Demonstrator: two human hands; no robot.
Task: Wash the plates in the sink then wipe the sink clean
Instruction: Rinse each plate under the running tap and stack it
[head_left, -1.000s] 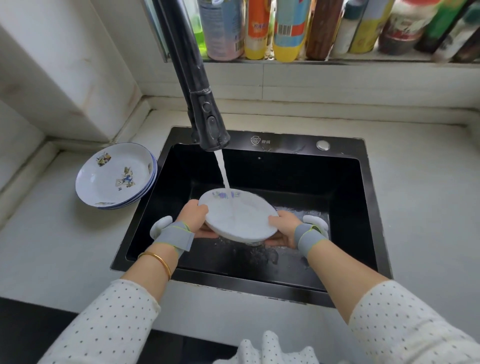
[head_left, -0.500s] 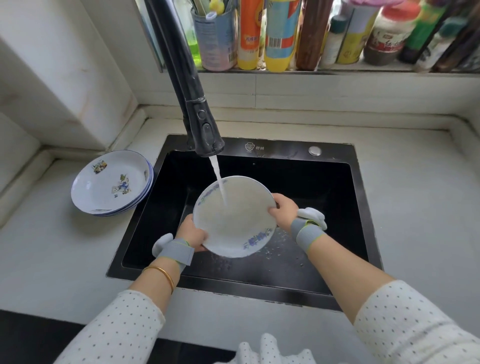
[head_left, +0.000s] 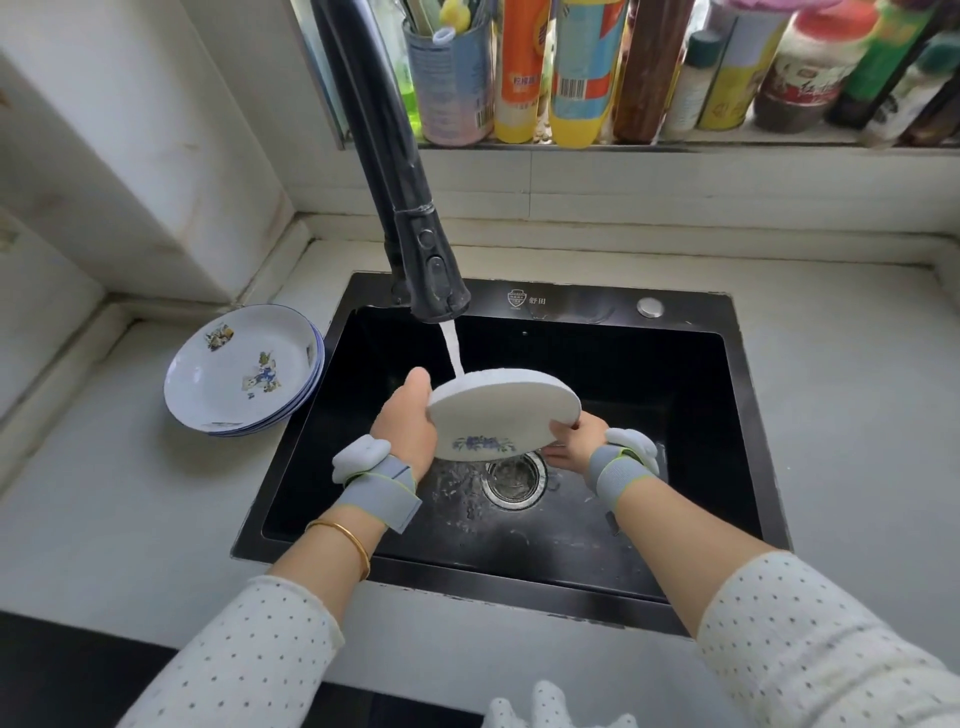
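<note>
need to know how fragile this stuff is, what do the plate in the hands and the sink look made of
Plate: looks like glazed ceramic or melamine, smooth white with a blue printed motif; can't tell which. Sink: matte black, likely coated metal or composite, with a steel drain.

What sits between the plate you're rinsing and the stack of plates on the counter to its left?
Nothing visible. The plate is held over the sink by the left hand and right hand; only bare counter and sink rim lie before the stack.
</note>
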